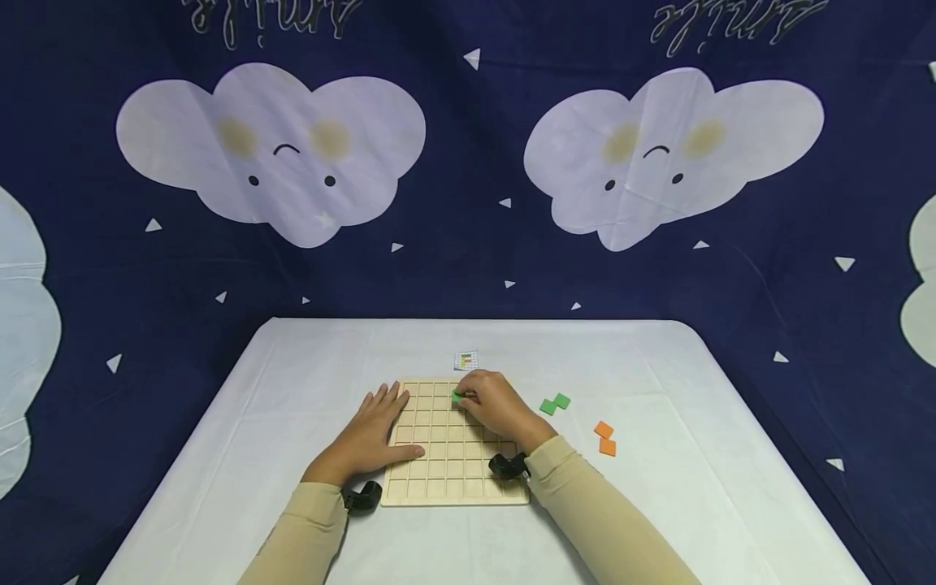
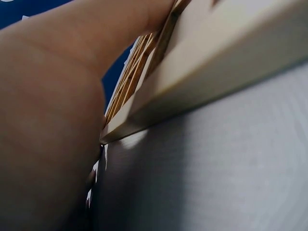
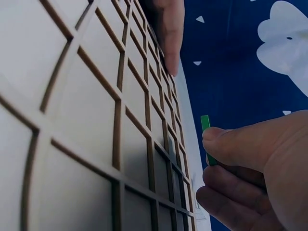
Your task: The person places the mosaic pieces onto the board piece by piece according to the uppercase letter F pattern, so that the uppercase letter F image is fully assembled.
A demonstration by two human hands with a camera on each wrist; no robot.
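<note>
Green shows between the thumb and fingers of your right hand (image 1: 497, 406): you are pinching a small square tile (image 3: 206, 123) by its sides, holding it edge-on above the wooden grid board (image 1: 439, 470), toward its far side. In the right wrist view, a gap separates the tile from the board's surface.

Just beyond your grip lies a small printed card (image 1: 465, 361) with a grid and coloured squares (its pattern is too small to read fully). Left of the grip and nearer to you, your left hand (image 1: 371, 437) rests at the board's left edge, fingers extended and the thumb reaching over the grid; it pinches nothing.

Right of the grip, off the board, two green tiles (image 1: 561, 401) lie close together; farther right and nearer to you are two orange tiles (image 1: 608, 447). Under everything spreads the white table covering (image 1: 336, 357), and well past the grip hangs a dark blue cloth (image 1: 468, 162) printed with pale clouds.
</note>
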